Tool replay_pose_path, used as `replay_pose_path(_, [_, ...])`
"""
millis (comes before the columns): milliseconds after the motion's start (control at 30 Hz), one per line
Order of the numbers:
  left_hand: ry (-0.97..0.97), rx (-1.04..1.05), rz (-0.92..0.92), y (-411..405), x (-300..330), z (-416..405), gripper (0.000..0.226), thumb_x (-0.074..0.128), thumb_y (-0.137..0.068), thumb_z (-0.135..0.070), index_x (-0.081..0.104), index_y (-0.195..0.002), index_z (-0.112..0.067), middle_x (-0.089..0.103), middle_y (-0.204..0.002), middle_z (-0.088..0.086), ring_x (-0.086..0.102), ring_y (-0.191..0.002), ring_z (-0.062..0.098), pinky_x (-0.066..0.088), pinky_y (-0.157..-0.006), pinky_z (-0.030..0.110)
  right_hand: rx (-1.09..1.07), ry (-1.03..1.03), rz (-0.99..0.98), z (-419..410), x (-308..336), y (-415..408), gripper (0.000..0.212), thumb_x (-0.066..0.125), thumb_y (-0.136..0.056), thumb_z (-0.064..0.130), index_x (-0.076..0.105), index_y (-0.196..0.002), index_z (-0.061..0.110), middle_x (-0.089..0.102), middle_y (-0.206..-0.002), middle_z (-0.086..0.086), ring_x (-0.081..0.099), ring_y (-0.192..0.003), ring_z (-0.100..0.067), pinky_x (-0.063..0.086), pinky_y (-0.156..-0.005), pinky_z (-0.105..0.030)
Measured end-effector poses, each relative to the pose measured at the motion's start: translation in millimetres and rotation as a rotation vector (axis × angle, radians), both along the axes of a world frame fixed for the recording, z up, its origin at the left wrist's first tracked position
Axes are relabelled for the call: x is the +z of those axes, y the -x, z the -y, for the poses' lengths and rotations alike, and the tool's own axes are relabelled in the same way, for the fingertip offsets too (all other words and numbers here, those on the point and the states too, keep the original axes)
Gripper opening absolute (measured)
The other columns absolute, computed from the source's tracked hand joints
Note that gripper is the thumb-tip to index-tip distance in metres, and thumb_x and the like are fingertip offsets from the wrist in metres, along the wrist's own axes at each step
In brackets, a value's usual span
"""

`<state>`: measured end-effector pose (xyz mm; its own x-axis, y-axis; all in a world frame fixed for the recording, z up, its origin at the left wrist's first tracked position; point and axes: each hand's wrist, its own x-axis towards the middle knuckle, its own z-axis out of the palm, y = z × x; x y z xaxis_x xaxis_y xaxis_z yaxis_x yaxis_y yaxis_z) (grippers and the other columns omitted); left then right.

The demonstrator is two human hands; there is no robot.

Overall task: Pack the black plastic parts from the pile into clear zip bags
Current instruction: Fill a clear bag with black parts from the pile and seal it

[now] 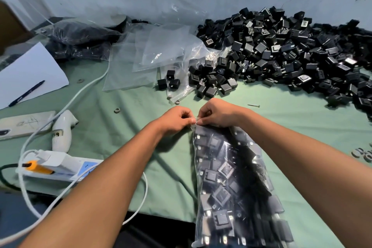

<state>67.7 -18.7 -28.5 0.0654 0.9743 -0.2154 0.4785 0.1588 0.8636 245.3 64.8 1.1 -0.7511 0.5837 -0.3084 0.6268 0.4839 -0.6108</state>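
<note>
— What's that in front of the person?

— A clear zip bag, long and narrow, stuffed with black plastic parts. They're little boxy housings, some with a square recess showing, a few with small metal tabs against the film. The plastic is glossy and catches the light.

— Where does it lie?

— Flat on the desk, on the green cloth, running from the near edge away from the person. Its mouth is the far end, right at the hands.

— And the hands?

— Both meet at the left corner of the mouth. The left hand has its fingers curled, thumb and forefinger pinching the strip. The right hand does the same just beside it, its fingers closed on the same edge, knuckles almost touching the other hand's. The right forearm lies across the bag's upper right side.

— The rest of the parts?

— A big loose pile at the far right of the desk, reaching the wall, with a few strays near its left edge. Empty bags lie crumpled beside it. Farther left sit filled bags, a sheet of paper with a pen on it, and a white power strip with a cable.
</note>
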Motion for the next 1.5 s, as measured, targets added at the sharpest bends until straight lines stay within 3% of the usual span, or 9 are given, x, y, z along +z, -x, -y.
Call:
replay_pose_path(133, [-0.012,0.033,0.017,1.9,-2.2,-1.8,0.018,0.071,-0.094,-0.006,0.065,-0.077,-0.010,0.060,-0.070,0.001,0.053,-0.070,0.015,0.046,-0.070,0.028,-0.082,0.100,-0.076,-0.7,-3.4,-7.8,0.010,0.080,-0.089,0.026,0.076,-0.081,0.022,0.071,-0.075,0.007,0.060,-0.074,-0.010,0.046,-0.073,-0.026])
replay_pose_path(367, [-0.010,0.044,0.052,1.8,-3.9,-0.6,0.021,0.074,-0.091,-0.005,0.063,-0.073,-0.010,0.059,-0.069,0.004,0.051,-0.070,0.015,0.044,-0.070,0.028,-0.072,0.085,-0.052,-1.0,-3.0,2.7,0.013,0.081,-0.087,0.035,0.078,-0.083,0.023,0.068,-0.070,0.013,0.057,-0.064,0.001,0.043,-0.061,-0.016])
replay_pose_path(500, [0.010,0.010,0.084,2.2,0.4,0.3,0.018,0.070,-0.092,0.000,0.064,-0.077,-0.007,0.057,-0.068,0.001,0.051,-0.061,0.002,0.042,-0.063,0.015,-0.073,0.094,-0.091,-2.1,-9.3,-2.1,0.010,0.079,-0.090,0.029,0.078,-0.084,0.021,0.070,-0.070,0.014,0.056,-0.059,0.007,0.044,-0.062,-0.012])
replay_pose_path(633, [0.022,0.006,0.062,1.9,1.3,-1.5,0.017,0.062,-0.096,0.005,0.062,-0.082,-0.005,0.058,-0.073,0.003,0.051,-0.068,0.009,0.044,-0.066,0.016,-0.064,0.079,-0.081,-6.5,-9.6,-1.8,0.013,0.081,-0.088,0.033,0.078,-0.078,0.024,0.069,-0.064,0.016,0.055,-0.056,0.007,0.042,-0.056,-0.008])
replay_pose_path(767, [0.051,0.049,0.076,0.7,-1.5,-2.6,0.025,0.061,-0.097,0.005,0.060,-0.076,-0.009,0.058,-0.072,0.005,0.052,-0.069,0.013,0.046,-0.068,0.023,-0.046,0.050,-0.028,-17.0,-4.6,-11.1,0.011,0.083,-0.086,0.033,0.080,-0.079,0.024,0.075,-0.075,0.007,0.059,-0.063,0.002,0.048,-0.065,-0.017])
replay_pose_path(933, [0.056,0.054,0.008,-0.3,-4.4,-5.0,0.024,0.063,-0.098,0.000,0.061,-0.077,-0.012,0.060,-0.074,0.004,0.055,-0.078,0.020,0.047,-0.080,0.033,-0.034,0.029,-0.029,-14.6,-8.9,-15.1,0.013,0.080,-0.089,0.029,0.076,-0.076,0.026,0.073,-0.071,0.013,0.062,-0.066,0.002,0.045,-0.063,-0.015])
replay_pose_path(1233, [0.045,0.070,-0.131,-3.0,-9.6,-7.5,0.026,0.063,-0.099,-0.008,0.061,-0.076,-0.019,0.062,-0.075,-0.001,0.056,-0.077,0.018,0.049,-0.083,0.036,0.017,-0.075,0.050,-20.3,-3.8,-24.6,0.010,0.078,-0.091,0.031,0.080,-0.086,0.022,0.070,-0.070,0.019,0.057,-0.058,0.010,0.042,-0.059,-0.011])
replay_pose_path(1400, [0.038,0.069,-0.157,-3.5,-10.5,-8.5,0.026,0.063,-0.099,-0.009,0.061,-0.075,-0.020,0.062,-0.073,-0.002,0.054,-0.073,0.015,0.046,-0.079,0.032,0.010,-0.124,0.029,-17.5,-10.3,-25.8,0.013,0.076,-0.092,0.033,0.079,-0.088,0.021,0.072,-0.080,0.013,0.060,-0.072,0.000,0.048,-0.070,-0.021])
replay_pose_path(1500, [0.041,0.075,-0.157,-3.7,-10.6,-8.6,0.026,0.063,-0.099,-0.009,0.060,-0.075,-0.020,0.061,-0.073,-0.002,0.054,-0.073,0.016,0.046,-0.078,0.032,0.026,-0.107,0.047,-22.2,-7.9,-28.8,0.013,0.076,-0.092,0.035,0.079,-0.085,0.024,0.071,-0.073,0.018,0.058,-0.064,0.005,0.046,-0.064,-0.014])
